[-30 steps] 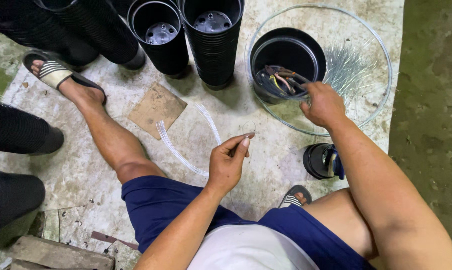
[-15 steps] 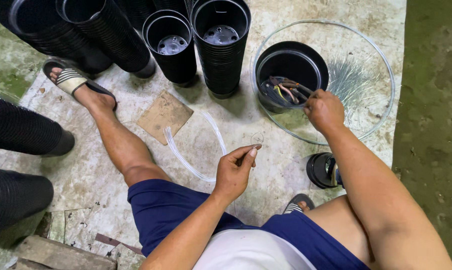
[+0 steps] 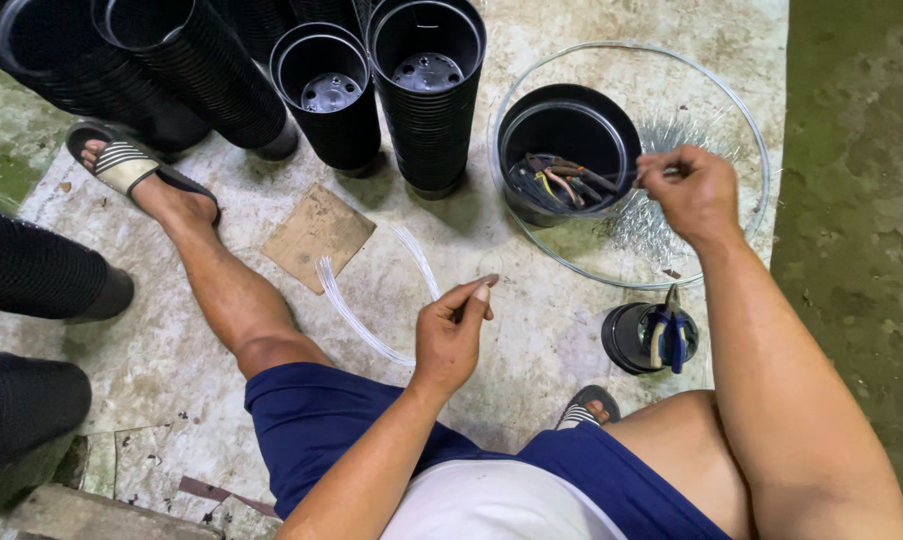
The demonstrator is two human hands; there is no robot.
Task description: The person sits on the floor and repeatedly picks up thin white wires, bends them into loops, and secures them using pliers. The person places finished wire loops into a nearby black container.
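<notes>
My left hand [image 3: 454,332] hovers over the concrete floor with thumb and forefinger pinched on the end of a thin clear line [image 3: 372,290], which loops across the floor. My right hand [image 3: 690,190] is raised over a clear round bowl [image 3: 632,270], fingers pinched on a thin wire. Inside the bowl stands a black pot [image 3: 570,150] with several hand tools [image 3: 562,182] in it, beside a bundle of thin silvery wires [image 3: 644,215].
Stacks of black plastic pots [image 3: 427,90] stand at the back and lie at the left [image 3: 32,290]. A cardboard scrap [image 3: 318,232] lies on the floor. A small black pot with blue-handled pliers [image 3: 654,338] stands by my right knee. My sandalled foot [image 3: 127,170] stretches left.
My right hand has lifted from the tool pot and moved right, drawing a thin wire up. My left hand stays pinched and has barely moved.
</notes>
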